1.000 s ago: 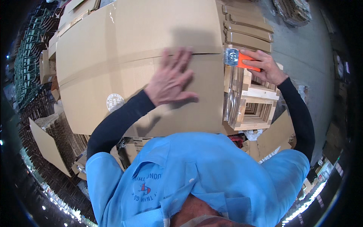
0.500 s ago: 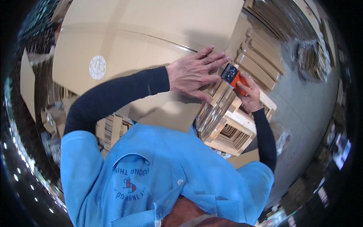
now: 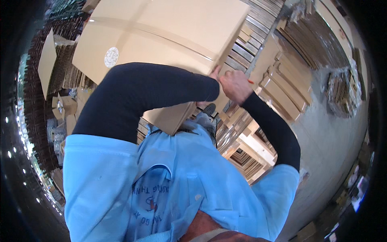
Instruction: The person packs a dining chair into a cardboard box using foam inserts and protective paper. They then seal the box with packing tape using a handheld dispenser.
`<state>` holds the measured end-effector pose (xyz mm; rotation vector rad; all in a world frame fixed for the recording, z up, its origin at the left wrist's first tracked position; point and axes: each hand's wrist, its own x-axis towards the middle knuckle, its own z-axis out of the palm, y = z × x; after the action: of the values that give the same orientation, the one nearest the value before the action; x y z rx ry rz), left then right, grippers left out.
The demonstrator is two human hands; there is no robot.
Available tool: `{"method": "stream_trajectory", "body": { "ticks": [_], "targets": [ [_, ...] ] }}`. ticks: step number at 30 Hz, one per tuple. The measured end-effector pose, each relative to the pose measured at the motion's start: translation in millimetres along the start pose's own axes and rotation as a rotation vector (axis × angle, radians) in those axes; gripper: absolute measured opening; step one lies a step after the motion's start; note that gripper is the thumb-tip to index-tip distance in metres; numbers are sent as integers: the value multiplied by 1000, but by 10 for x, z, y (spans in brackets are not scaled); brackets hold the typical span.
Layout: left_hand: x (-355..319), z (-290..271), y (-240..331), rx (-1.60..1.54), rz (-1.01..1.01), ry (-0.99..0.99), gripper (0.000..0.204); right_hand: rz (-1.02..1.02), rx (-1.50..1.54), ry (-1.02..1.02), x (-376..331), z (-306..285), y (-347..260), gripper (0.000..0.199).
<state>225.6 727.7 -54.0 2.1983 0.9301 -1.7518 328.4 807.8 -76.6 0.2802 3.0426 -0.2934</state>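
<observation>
A big brown cardboard box point(image 3: 161, 28) with a taped seam and a round white sticker point(image 3: 112, 57) fills the upper middle. My left forearm in a black sleeve crosses in front of it. My left hand point(image 3: 215, 73) is at the box's right lower corner; only a fingertip shows, the rest is hidden behind the sleeve. My right hand point(image 3: 236, 85) is a closed fist just right of that corner, almost touching the left hand. A thin sliver of an orange-red tool point(image 3: 250, 82) sticks out of the fist.
Stacks of flat cardboard sheets point(image 3: 286, 84) stand to the right, and a wooden pallet point(image 3: 254, 147) lies below them. Grey concrete floor point(image 3: 334, 141) runs along the right. Wrapped bundles point(image 3: 342, 88) sit at far right. Loose cardboard pieces point(image 3: 46, 60) lie on the left.
My left hand slid from flat on the box top to its right corner. The right hand with the orange tool closed in on the same corner, and the view swung left.
</observation>
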Motion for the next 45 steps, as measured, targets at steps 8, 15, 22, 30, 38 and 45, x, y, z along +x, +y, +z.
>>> {"method": "stream_trajectory", "body": {
  "ticks": [8,15,22,30,38,45],
  "targets": [
    [-591,-173,209,-1101,554,373,62,462,576,180,-588,-643,627,30],
    [-1126,632,-118,-1135,-746,1434,70,-132,258,598,532,-1841,554,36],
    [-800,1045,-123,-1002,-888,1199,84,-221,37,42,1397,-2053,262,32],
    [-882,977,-200,-946,-738,1195,87,-159,167,189,-255,-1572,841,32],
    [-581,-74,-748,-218,-343,600,89,75,192,170,-301,-704,730,19],
    [17,73,-647,12,-77,220,84,128,-69,90,204,255,471,12]
  ]
}}
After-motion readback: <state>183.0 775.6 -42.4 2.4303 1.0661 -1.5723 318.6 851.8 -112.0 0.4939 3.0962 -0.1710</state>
